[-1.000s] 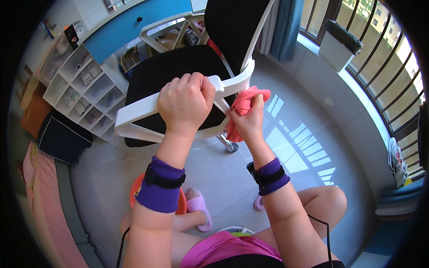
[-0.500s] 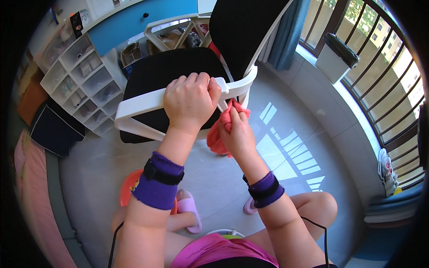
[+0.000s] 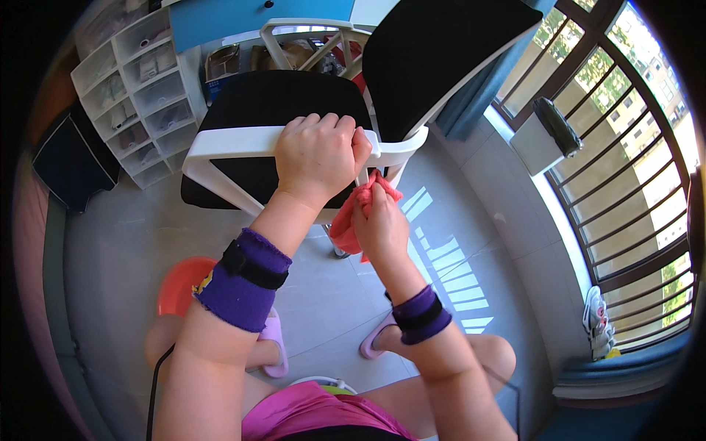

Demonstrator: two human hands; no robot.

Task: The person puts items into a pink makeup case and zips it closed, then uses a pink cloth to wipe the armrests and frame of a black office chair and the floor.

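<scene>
In front of me stands an office chair with a black seat (image 3: 257, 99), a black backrest (image 3: 434, 62) and white plastic arms. My left hand (image 3: 318, 160) is wrapped over the near white armrest (image 3: 235, 141), close to where it meets the back frame. Just below and to the right, my right hand (image 3: 382, 224) grips a coral-red cloth (image 3: 347, 229). The cloth is bunched against the white support under the armrest joint. My right fingertips are partly hidden in its folds.
A red basin (image 3: 180, 279) sits on the floor left of my legs. Clear drawer units (image 3: 140, 95) and a dark fabric box (image 3: 77, 158) stand at the left. To the right are a barred window, a white bin (image 3: 540, 140) with a black liner and shoes (image 3: 597, 323) on the ledge.
My view has shifted and tilted slightly. Both hands keep their holds on the armrest and the cloth; the cloth stays by the same support, with only a small shift.
</scene>
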